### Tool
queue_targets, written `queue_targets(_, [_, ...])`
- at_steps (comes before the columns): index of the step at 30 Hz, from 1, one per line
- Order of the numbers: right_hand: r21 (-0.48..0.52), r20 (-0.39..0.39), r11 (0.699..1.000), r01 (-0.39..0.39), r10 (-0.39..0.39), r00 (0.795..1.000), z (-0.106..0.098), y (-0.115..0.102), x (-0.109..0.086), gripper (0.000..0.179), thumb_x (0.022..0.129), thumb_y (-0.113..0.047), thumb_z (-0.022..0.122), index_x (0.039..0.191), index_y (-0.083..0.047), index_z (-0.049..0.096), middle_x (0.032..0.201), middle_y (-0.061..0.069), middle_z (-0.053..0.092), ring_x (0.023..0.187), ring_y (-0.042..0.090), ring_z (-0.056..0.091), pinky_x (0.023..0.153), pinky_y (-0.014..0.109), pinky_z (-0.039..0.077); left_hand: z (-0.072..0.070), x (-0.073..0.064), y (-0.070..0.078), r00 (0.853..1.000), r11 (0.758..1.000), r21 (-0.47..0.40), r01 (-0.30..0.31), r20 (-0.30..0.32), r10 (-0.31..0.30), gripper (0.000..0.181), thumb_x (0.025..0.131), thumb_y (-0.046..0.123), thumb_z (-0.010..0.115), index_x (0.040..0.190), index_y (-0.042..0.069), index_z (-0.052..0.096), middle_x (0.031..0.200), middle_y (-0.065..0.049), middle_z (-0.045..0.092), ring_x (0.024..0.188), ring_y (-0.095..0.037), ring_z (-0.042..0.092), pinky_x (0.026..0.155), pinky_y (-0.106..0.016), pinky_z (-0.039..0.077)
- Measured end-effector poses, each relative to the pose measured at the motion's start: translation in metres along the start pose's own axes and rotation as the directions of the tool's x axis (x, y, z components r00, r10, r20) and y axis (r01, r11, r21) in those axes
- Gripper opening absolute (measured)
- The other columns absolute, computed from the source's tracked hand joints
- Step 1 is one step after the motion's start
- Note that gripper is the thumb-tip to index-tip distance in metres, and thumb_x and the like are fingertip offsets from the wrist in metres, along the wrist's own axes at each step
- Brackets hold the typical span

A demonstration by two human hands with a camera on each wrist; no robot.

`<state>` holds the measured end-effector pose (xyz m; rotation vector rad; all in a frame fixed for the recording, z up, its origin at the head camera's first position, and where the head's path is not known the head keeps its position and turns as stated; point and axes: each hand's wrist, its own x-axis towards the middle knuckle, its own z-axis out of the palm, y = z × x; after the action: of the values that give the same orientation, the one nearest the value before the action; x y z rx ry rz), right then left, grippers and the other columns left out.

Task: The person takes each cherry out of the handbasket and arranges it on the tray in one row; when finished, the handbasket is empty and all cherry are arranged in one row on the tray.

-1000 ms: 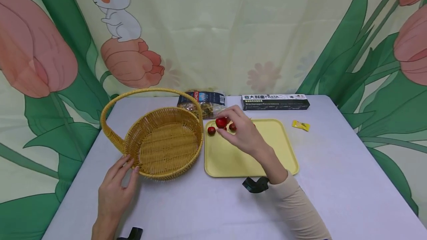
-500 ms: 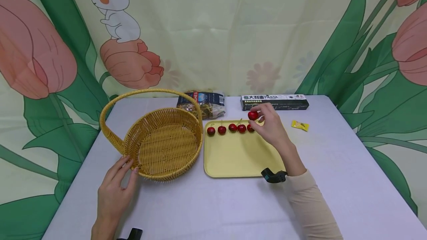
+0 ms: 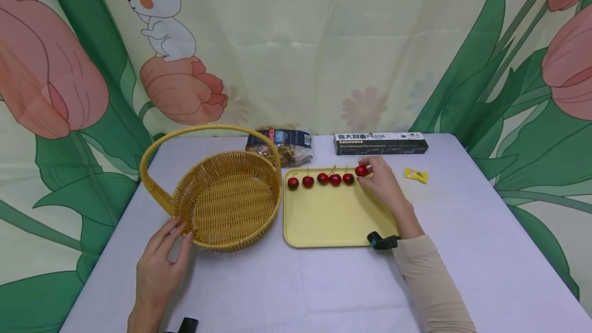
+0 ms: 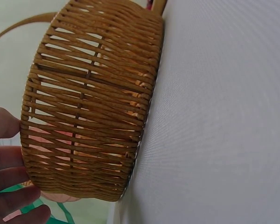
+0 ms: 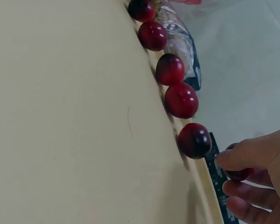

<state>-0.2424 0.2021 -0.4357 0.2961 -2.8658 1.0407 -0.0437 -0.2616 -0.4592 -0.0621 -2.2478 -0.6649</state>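
In the head view, my right hand [image 3: 383, 185] pinches a red cherry [image 3: 361, 170] between thumb and fingers at the tray's far right corner. The right wrist view shows that cherry [image 5: 239, 174] partly covered by the thumb. To its left, several dark red cherries [image 3: 335, 180], some with stems visible, form a row along the far side of the yellow tray [image 3: 333, 220]. My left hand [image 3: 159, 261] rests its fairly straight fingers and thumb on the near left rim of a round wicker basket [image 3: 233, 199]. The left wrist view shows fingers [image 4: 11, 179] against the basket's woven side [image 4: 84, 112].
Behind the basket lies a bag of pasta [image 3: 288, 145]. A black pasta box [image 3: 381, 144] lies behind the tray, and a small yellow packet [image 3: 415, 175] sits right of it. The basket's tall handle [image 3: 210, 127] arches up at its far side. A printed curtain [image 3: 296, 50] hangs behind the table.
My right hand has moved rightward from over the row's left part, carrying the cherry, then lowered it to the row's right end. My left hand stays at the basket rim.
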Motion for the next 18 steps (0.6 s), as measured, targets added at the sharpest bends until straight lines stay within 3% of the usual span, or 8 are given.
queue_targets(18, [-0.032, 0.098, 0.998, -0.052, 0.055, 0.994, 0.008, 0.015, 0.001, 0.043, 0.091, -0.008, 0.072, 0.130, 0.003, 0.058, 0.125, 0.023, 0.058, 0.106, 0.035, 0.058, 0.096, 0.049, 0.052, -0.001, 0.001, 0.001, 1.000, 1.000, -0.002, -0.003, 0.002, 0.003, 0.033, 0.081, 0.005, 0.078, 0.111, -0.007, 0.073, 0.122, -0.021, 0.069, 0.113, -0.043, 0.064, 0.107, 0.003, 0.024])
